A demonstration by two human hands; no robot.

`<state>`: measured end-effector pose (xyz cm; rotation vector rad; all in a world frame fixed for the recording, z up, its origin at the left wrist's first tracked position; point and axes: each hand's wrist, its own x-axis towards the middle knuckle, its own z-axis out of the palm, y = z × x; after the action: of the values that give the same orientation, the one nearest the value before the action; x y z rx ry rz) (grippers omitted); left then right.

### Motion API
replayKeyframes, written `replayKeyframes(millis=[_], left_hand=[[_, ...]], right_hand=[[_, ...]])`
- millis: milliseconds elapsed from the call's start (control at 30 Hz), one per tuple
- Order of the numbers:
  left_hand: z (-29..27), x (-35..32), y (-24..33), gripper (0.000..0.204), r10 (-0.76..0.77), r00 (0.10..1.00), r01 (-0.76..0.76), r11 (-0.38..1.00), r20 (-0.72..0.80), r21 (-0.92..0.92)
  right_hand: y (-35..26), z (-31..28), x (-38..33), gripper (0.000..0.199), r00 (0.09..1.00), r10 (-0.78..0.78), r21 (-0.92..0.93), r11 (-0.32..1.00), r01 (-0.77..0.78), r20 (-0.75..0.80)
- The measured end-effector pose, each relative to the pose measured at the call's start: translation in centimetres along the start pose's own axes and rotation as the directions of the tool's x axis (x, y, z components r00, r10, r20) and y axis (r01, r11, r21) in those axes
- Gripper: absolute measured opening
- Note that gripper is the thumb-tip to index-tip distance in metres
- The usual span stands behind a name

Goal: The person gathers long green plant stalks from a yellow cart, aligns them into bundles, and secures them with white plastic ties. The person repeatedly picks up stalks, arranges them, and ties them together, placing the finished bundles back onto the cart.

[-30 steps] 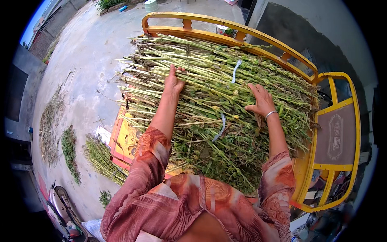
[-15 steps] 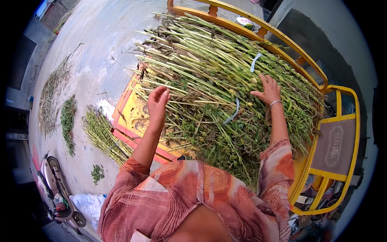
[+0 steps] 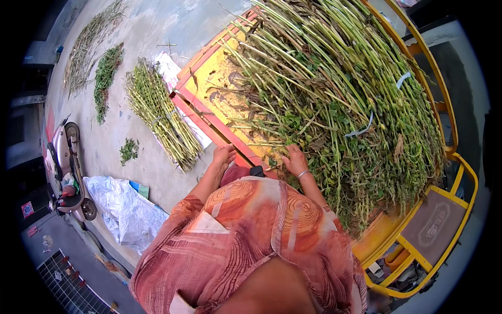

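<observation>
Concrete yard point(image 3: 130, 31); open left hand point(image 3: 224, 155) rests on cart bed point(image 3: 219, 86), right hand point(image 3: 296, 161) (grip unclear) in stalks point(image 3: 334, 78).

Your left hand point(image 3: 224, 155) rests on the red edge of the yellow cart bed point(image 3: 209, 91), while your right hand point(image 3: 296, 161), a bangle at the wrist, touches the heap of green stalks point(image 3: 340, 99) loaded on it. A separate bundle of stalks point(image 3: 159, 112) lies on the concrete beside the cart, near a parked scooter point(image 3: 65, 167).
</observation>
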<state>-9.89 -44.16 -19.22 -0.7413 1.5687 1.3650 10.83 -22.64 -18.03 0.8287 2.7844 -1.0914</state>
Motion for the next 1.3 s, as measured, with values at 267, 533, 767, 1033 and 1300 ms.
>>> replayKeyframes(millis=[267,533,767,1033,1300], left_hand=[[3.4,5.6,-3.9,0.021,-0.358,0.929,0.349,0.932,0.09,0.101],[9.3,5.2,-0.6,0.031,-0.14,0.904,0.134,0.99,0.404,0.044],[15.3,5.9,5.3,0.071,0.091,0.912,-0.062,0.994,0.4,-0.085],[15.3,9.8,6.9,0.072,0.119,0.945,-0.102,0.992,0.305,-0.071],[17.1,10.1,13.0,0.071,0.24,0.934,-0.198,0.965,0.265,-0.173]], right_hand=[[-0.6,1.4,-0.8,0.041,0.98,0.199,-0.035,0.98,-0.198,0.027],[-0.6,-3.9,1.8,0.069,0.866,0.407,-0.382,0.78,-0.496,-0.291],[1.4,-1.9,2.1,0.059,0.884,0.433,-0.406,0.787,-0.465,-0.175],[2.2,-1.2,1.5,0.044,0.921,0.298,-0.26,0.896,-0.36,-0.249],[3.0,-1.5,0.9,0.05,0.978,0.2,-0.092,0.974,-0.206,-0.063]])
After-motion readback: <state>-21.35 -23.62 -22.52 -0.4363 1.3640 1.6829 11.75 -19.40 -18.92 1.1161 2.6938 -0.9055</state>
